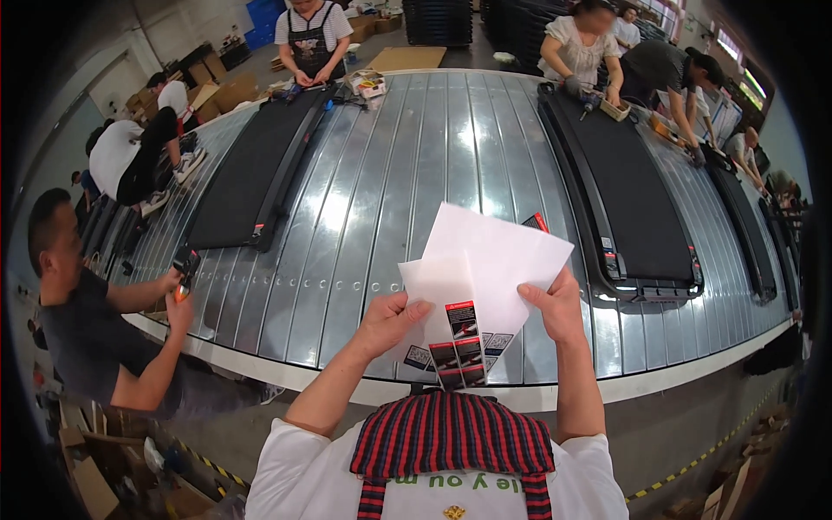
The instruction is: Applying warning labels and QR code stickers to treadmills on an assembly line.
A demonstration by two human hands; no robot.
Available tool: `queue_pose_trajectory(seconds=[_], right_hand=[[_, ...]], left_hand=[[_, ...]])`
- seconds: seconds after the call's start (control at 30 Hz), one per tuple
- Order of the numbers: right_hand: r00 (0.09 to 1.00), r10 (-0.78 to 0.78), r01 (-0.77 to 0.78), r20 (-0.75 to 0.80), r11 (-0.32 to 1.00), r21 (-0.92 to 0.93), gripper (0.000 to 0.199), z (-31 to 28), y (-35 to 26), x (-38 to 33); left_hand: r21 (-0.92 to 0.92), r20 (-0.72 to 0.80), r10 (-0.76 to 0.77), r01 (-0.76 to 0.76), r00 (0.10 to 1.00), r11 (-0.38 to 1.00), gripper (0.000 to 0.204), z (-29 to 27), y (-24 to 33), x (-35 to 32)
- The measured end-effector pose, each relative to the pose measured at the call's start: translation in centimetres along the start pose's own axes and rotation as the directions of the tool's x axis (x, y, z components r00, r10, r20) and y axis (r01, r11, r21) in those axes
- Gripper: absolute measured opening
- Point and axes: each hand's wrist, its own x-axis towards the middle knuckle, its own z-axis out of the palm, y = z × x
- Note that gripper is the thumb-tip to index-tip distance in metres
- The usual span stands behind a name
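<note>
In front of my chest I hold several white sticker sheets [498, 260] that overlap and fan apart. My left hand [392, 322] pinches their left edge, the thumb lying on top. On the right side, my right hand [557, 303] grips the larger sheet between thumb and fingers. Black-and-red printed labels [462, 342] show along the lower part of the sheets, with small square codes beside them. Another red-and-black label corner [536, 222] peeks out behind the upper right edge. The fingers under the paper are partly hidden.
Beneath the sheets runs a wide metal-slatted conveyor [373, 199]. Black treadmills lie on it at left [251, 173] and right [620, 191]. A person at left holds an orange-and-black hand tool [184, 273]. Other people work along the far side and right; one crouches on the conveyor.
</note>
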Motion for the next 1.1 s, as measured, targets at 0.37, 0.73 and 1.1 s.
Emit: queue_pose_trajectory(seconds=[0.37,0.73,1.1], right_hand=[[0.974,-0.012,0.024,0.227,0.999,-0.049,0.056,0.1,0.7,-0.4],[0.868,-0.314,0.461,0.385,0.798,-0.388,0.079,-2.2,-3.0,-1.1],[0.463,-0.222,0.744,0.858,0.623,-0.241,0.061,6.9,0.5,-6.5]], left_hand=[[0.179,-0.024,0.13,-0.124,0.991,0.976,0.031,0.8,2.0,-0.3],[0.608,0.025,0.316,-0.265,0.949,0.748,0.018,4.2,-2.0,-2.6],[0.667,-0.086,0.326,-0.189,0.941,0.721,0.021,3.3,-4.9,-12.7]])
